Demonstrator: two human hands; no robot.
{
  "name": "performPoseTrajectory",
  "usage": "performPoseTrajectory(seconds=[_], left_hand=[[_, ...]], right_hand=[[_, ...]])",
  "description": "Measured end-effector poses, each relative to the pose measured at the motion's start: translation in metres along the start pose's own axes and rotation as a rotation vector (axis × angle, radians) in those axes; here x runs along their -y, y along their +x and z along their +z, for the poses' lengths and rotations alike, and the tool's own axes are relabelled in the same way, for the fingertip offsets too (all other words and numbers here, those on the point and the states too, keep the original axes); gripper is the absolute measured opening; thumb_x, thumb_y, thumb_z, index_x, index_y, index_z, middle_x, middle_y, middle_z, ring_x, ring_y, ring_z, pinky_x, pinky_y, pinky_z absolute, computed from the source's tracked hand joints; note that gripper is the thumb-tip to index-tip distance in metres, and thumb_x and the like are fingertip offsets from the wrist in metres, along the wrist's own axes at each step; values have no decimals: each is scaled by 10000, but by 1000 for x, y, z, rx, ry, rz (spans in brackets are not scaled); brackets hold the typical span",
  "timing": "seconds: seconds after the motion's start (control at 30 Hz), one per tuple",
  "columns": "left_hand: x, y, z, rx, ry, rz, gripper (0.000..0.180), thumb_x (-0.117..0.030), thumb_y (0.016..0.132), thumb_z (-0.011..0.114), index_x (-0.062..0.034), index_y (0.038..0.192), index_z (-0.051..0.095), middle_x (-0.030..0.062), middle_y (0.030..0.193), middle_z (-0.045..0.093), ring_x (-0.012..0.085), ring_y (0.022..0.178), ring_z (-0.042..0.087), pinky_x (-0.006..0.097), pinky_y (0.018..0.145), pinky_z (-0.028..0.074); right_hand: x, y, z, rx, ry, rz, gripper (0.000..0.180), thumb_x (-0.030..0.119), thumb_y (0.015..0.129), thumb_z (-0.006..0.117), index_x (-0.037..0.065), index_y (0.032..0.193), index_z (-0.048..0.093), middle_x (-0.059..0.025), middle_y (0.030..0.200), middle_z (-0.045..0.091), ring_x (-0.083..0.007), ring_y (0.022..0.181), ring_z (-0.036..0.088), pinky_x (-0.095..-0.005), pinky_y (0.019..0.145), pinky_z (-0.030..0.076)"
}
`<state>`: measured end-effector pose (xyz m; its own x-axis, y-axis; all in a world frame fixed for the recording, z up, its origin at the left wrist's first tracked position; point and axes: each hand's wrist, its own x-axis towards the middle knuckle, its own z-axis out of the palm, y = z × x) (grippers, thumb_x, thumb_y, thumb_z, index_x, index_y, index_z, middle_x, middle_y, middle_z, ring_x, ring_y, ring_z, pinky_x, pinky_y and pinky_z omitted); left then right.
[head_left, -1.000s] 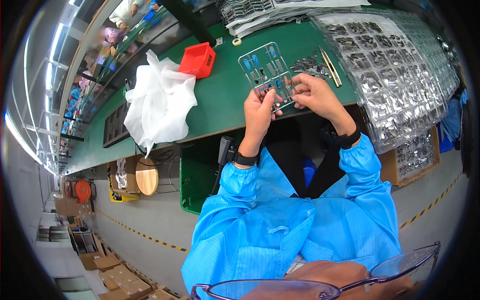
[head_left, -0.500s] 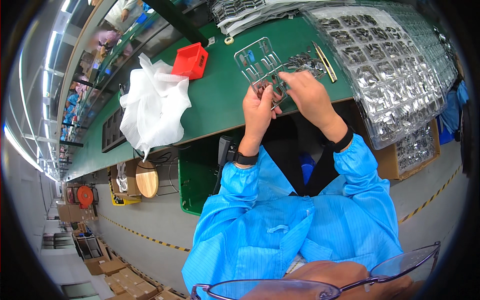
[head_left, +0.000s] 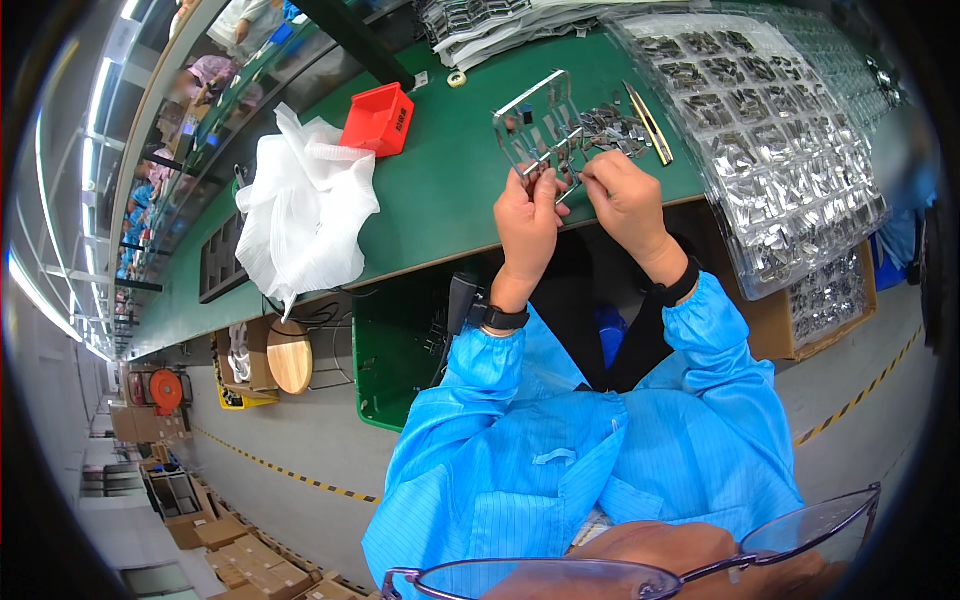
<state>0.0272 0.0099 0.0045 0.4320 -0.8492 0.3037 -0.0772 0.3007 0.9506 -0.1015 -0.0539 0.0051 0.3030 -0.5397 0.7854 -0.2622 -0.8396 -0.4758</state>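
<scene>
My left hand (head_left: 528,225) is closed around the lower edge of a shiny metal frame (head_left: 553,150) with several rectangular openings, holding it up over the front of the green workbench (head_left: 435,205). The frame is tilted, and its top bar catches the light. At its lower right corner, my right hand (head_left: 628,200) has thumb and fingers pinched together; whatever lies between them is too small or hidden to make out. Just beyond the frame, small dark and silvery metal pieces (head_left: 615,130) lie in a loose pile. Beside them rests a slim yellow and black tool (head_left: 650,125).
Clear plastic trays (head_left: 770,140) of metal pieces overhang the bench on the right, above a cardboard box (head_left: 800,335). Leftward are a red bin (head_left: 378,120), crumpled white foam sheet (head_left: 305,200) and black tray (head_left: 222,262). A green crate (head_left: 372,375) stands below.
The metal frame has turned and tilted in my left hand. My right hand has come down along its right side, and its fingers are now drawn into a pinch at the corner.
</scene>
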Motion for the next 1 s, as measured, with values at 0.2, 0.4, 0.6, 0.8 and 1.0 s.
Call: performPoseTrajectory(seconds=[0.2, 0.4, 0.6, 0.8, 1.0], left_hand=[[12, 3, -1, -71, 238, 243, 153, -125, 951, 527, 7, 1028, 536, 60, 788, 627, 71, 525, 557, 181, 438, 424], [3, 8, -9, -56, -172, -168, 171, -171, 964, 502, -17, 1035, 522, 72, 747, 618, 86, 473, 544, 176, 386, 388], [-6, 6, -12, 9, -215, -304, 169, -178, 951, 535, -21, 1012, 516, 91, 737, 625, 102, 450, 538, 185, 363, 380], [-18, -4, 0, 24, -205, -260, 141, -145, 958, 501, -22, 1018, 534, 56, 716, 608, 61, 440, 511, 164, 358, 361], [-20, -4, -2, 77, -72, -213, 137, -144, 960, 504, -23, 1019, 526, 57, 704, 617, 62, 423, 503, 159, 346, 357]], right_hand=[[-15, -6, 3, -42, 654, 718, 48, 25, 836, 619, -22, 825, 618, -9, 754, 614, -62, 597, 586, -217, 474, 460], [-42, 19, -5, 49, -55, 287, 124, 60, 766, 670, 18, 882, 658, -136, 896, 639, -310, 831, 612, -370, 740, 491], [-9, 24, -8, 43, 141, 57, 292, 9, 739, 660, 48, 1026, 628, -104, 894, 629, -294, 859, 593, -371, 738, 492], [1, 26, -7, 105, -136, -250, 388, 28, 731, 615, 36, 1118, 593, -84, 935, 594, -264, 853, 576, -337, 751, 502], [-2, 21, -17, 116, -180, -381, 430, 43, 730, 606, 42, 1159, 593, -90, 947, 603, -260, 824, 591, -334, 721, 513]])
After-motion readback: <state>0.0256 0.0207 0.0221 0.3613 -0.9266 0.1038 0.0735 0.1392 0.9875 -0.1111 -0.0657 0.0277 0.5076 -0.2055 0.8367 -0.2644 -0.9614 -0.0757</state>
